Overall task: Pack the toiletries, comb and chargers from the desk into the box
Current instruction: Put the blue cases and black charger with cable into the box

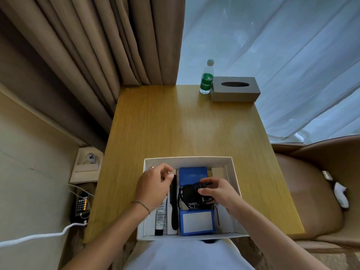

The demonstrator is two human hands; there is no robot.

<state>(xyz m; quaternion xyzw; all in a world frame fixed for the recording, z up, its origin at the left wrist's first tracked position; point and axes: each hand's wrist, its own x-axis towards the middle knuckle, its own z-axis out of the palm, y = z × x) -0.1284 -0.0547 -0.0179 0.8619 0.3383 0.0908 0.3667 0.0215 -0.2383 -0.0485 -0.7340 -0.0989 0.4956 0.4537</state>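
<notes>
An open white box (232,172) sits at the near edge of the wooden desk (183,123). Inside lie a white tube with a black cap (161,217), a black comb (174,203), two blue packets (192,175) (197,222) and a black charger with wound cable (190,194). My right hand (219,192) is in the box, fingers closed on the black charger. My left hand (155,184) hovers over the box's left side, fingertips pinched at the comb's far end; a firm grip on it is not clear.
A green-labelled water bottle (207,77) and a grey tissue box (235,88) stand at the desk's far right corner. Curtains hang behind. A brown chair (311,188) stands to the right; a wall socket (89,159), a phone and white cables lie to the left.
</notes>
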